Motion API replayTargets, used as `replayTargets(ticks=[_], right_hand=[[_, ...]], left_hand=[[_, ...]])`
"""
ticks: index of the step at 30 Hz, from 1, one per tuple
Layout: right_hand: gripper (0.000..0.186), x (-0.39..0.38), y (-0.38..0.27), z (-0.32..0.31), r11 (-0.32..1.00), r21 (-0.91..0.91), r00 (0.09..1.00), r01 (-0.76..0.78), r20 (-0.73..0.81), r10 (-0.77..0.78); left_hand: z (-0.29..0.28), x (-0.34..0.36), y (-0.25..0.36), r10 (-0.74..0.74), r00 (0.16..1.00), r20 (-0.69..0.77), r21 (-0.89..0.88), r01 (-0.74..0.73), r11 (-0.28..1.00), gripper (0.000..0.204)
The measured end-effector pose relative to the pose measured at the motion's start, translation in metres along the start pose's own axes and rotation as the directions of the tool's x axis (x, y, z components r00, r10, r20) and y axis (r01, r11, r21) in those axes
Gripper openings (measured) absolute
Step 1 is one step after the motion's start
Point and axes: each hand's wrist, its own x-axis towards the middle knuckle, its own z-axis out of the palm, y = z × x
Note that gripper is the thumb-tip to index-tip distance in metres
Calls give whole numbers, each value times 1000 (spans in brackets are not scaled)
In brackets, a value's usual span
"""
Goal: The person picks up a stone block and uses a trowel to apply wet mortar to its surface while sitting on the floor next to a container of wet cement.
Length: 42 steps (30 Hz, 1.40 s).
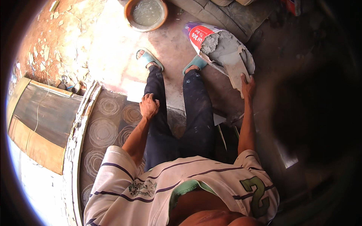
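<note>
My right hand (247,86) grips the near edge of a flat, grey-coated board (235,66), thumb on its upper face. The board's far part lies in the mouth of a torn bag (196,34) of grey powder (220,46), possibly cement or tile adhesive. The bag is white, red and purple, and lies tilted with its opening toward me. My left hand (149,106) rests on my left knee, knuckles up and fingers curled in. Whatever may be inside those fingers is hidden.
A round orange-brown basin (164,17) of cloudy grey water stands beyond my feet. Grey-brown sacks or cushions (241,17) lie behind the bag. Left of me are a circle-patterned mat (102,132), a chipped white edge (77,139) and rubble (43,52).
</note>
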Motion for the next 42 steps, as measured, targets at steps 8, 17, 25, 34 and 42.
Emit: replayTargets(ticks=[8,17,25,34,42], right_hand=[[77,45,7,12,966,123,974,226,-43,-223],[71,27,-1,39,972,158,985,175,-24,-173],[70,32,-8,38,948,234,976,215,-27,-215],[72,35,-2,60,936,340,989,94,75,-126],[66,22,-2,49,903,406,989,138,-6,-148]], left_hand=[[24,-10,-2,8,1000,-11,34,-8,999,45],[28,-14,4,-13,1000,-9,50,13,999,46],[27,-10,14,-21,1000,-9,81,21,997,46],[17,-3,25,-25,999,-31,83,28,996,47],[11,0,21,-17,998,-58,71,21,997,47]])
